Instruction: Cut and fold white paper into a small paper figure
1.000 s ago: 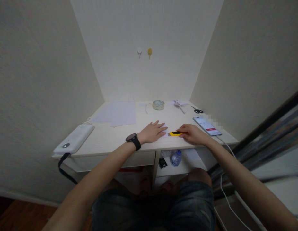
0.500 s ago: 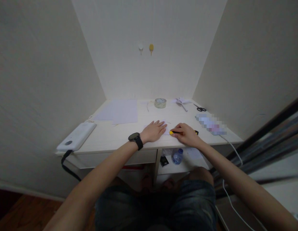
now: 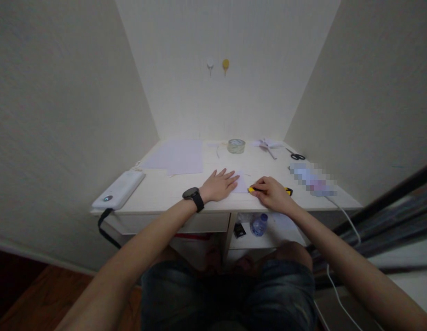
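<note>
Yellow utility knife (image 3: 270, 189) lies low on the white bench (image 3: 158, 193), gripped by my right hand (image 3: 273, 195), its tip at the edge of a small paper slip (image 3: 240, 184). From left: power bank (image 3: 118, 189), paper sheets (image 3: 179, 157), my left hand (image 3: 218, 185), fingers (image 3: 230, 176) spread flat on the slip, then tape roll (image 3: 236, 146), scissors (image 3: 296, 155), phone (image 3: 313, 179).

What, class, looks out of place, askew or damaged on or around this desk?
Little stands out. The white device at the desk's left corner hangs over the edge, its black strap dangling. A water bottle lies on its side on the shelf below. The right hand grips a yellow cutter beside the paper under the left hand. No visible damage.
</note>
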Tool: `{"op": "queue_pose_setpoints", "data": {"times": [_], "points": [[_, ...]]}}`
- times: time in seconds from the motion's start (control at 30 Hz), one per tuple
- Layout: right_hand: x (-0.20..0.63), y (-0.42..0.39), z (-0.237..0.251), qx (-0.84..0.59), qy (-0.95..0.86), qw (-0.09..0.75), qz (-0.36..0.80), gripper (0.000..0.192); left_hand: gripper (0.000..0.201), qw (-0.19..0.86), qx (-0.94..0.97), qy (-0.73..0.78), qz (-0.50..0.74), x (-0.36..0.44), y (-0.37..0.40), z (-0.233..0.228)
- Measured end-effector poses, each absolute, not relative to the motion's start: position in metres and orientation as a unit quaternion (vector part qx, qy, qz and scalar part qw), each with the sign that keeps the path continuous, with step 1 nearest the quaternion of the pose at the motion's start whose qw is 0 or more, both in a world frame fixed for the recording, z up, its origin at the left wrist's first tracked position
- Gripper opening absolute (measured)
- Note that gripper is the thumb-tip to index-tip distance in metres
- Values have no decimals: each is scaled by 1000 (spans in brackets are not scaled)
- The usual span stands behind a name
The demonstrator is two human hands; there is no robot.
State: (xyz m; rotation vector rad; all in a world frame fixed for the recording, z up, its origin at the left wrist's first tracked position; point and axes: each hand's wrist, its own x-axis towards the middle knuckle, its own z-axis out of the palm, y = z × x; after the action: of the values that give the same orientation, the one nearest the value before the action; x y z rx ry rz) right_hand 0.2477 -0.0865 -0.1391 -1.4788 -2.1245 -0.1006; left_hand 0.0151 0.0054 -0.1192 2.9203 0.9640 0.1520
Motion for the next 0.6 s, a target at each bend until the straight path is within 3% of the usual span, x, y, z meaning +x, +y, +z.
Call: {"op": "queue_pose_setpoints", "data": {"times": [0.6], "points": [[255,-78,-140,-486,-827,282,-21,24,58,23,951,308,17,16,3,-118]]}}
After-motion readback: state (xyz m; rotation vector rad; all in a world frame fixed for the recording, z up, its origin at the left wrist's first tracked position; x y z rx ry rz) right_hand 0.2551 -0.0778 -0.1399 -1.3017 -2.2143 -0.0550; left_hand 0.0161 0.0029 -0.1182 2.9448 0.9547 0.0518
